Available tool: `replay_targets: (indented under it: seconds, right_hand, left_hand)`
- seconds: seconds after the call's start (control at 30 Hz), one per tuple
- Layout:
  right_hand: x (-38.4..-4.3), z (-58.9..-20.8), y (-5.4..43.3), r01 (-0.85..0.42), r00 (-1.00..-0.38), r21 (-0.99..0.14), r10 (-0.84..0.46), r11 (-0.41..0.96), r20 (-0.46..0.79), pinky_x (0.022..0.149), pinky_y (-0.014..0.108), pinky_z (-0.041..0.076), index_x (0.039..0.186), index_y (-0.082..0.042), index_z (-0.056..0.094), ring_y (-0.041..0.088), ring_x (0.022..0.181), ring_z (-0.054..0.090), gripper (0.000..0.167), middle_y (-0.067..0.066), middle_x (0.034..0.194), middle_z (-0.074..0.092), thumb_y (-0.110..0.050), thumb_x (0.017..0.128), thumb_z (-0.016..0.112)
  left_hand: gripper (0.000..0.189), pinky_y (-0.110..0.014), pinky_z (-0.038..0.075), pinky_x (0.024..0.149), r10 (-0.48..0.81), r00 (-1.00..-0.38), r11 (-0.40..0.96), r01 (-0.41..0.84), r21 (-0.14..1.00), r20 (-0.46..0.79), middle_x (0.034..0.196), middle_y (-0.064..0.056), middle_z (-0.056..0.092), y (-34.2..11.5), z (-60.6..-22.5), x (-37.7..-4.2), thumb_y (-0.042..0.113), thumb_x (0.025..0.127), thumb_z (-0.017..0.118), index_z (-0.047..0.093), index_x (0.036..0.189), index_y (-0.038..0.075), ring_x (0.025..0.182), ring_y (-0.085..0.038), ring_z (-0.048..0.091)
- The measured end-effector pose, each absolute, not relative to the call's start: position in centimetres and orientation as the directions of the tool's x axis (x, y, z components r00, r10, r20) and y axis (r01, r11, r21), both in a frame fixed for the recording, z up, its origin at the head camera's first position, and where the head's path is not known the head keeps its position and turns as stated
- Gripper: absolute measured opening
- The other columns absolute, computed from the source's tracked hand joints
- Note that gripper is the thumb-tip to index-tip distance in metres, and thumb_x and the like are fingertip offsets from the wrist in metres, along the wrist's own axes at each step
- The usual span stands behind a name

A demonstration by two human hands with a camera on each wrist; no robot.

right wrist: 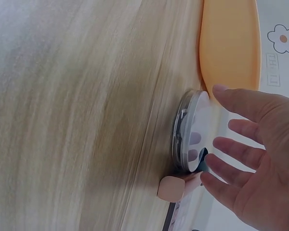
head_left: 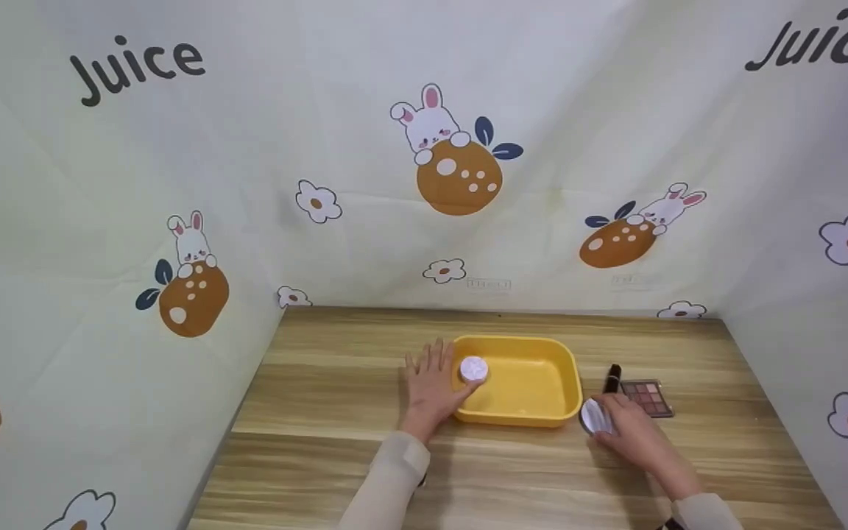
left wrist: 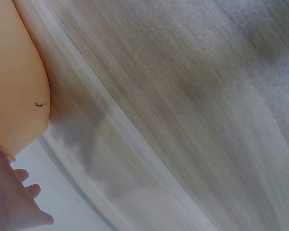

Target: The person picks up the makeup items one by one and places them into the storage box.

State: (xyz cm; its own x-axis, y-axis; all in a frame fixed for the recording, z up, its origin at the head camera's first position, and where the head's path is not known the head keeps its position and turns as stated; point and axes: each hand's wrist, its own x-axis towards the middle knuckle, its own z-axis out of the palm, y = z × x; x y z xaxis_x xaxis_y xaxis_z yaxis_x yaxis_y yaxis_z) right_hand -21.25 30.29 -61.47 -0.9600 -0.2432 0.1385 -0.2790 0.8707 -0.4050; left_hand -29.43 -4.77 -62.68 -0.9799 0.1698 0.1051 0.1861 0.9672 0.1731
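Observation:
A yellow plastic basin (head_left: 534, 421) stands on the table, and a small round white case (head_left: 474, 369) with a patterned top lies at its left end. My left hand (head_left: 431, 386) rests at the basin's left rim with fingers stretched out, the thumb reaching over the edge beside the white case. To the right of the basin is a round flat compact (head_left: 595, 417) with a shiny lid, in which fingers are mirrored in the right wrist view. Over this compact (right wrist: 195, 132), my right hand (right wrist: 265, 149) has its thumb and fingers spread, fingertips right at the lid's edge.
Just behind the right hand lie a dark slim tube (head_left: 614, 378) and an eyeshadow palette (head_left: 648, 398). A pinkish square-ended cap (right wrist: 171, 189) shows beside the compact. Printed cloth (head_left: 365, 243) closes off the wooden table (head_left: 336, 383) at the back and sides.

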Motion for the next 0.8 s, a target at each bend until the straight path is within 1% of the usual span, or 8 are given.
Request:
replay_targets:
  seconds: [0.27,0.43,0.63,0.8]
  right_hand:
    - [-21.37,-61.82,29.99,-0.267,-0.964,-0.376,-0.241,0.887,0.115,0.102,0.059,0.047,0.125,0.002,0.061,0.043,0.117,0.058,0.061,0.023,0.124,0.063,-0.016,0.072,0.086]
    - [-21.40,-61.99,29.88,-0.277,-0.961,-0.347,-0.247,0.896,0.128,0.102,0.059,0.046,0.124,0.004,0.062,0.046,0.118,0.056,0.062,0.026,0.125,0.061,-0.015,0.071,0.087]
    - [-21.38,-62.05,29.80,-0.293,-0.955,-0.294,-0.261,0.910,0.142,0.099,0.058,0.048,0.117,0.010,0.066,0.047,0.112,0.056,0.054,0.027,0.121,0.061,-0.011,0.071,0.085]
    - [-21.47,-62.18,29.80,-0.289,-0.956,-0.285,-0.258,0.914,0.140,0.099,0.058,0.048,0.115,0.010,0.066,0.046,0.112,0.056,0.050,0.027,0.120,0.061,-0.010,0.073,0.084]
  left_hand:
    - [0.098,-0.065,0.015,0.121,0.166,-0.981,0.969,0.181,0.169,0.099,0.166,-0.008,0.026,-4.69,-62.79,-29.47,0.082,0.085,0.039,0.026,0.159,0.019,0.153,-0.032,0.024]
    - [0.097,-0.065,0.013,0.122,0.163,-0.982,0.967,0.178,0.181,0.093,0.166,-0.008,0.025,-4.70,-62.65,-29.44,0.082,0.086,0.040,0.025,0.159,0.020,0.154,-0.031,0.022]
    - [0.098,-0.064,0.012,0.123,0.167,-0.984,0.969,0.177,0.174,0.069,0.168,-0.007,0.020,-4.69,-62.54,-29.45,0.082,0.086,0.038,0.022,0.160,0.020,0.155,-0.031,0.019]
    - [0.098,-0.064,0.012,0.122,0.169,-0.982,0.966,0.181,0.185,0.081,0.167,-0.008,0.022,-4.70,-62.53,-29.42,0.081,0.086,0.040,0.023,0.160,0.019,0.155,-0.032,0.021]
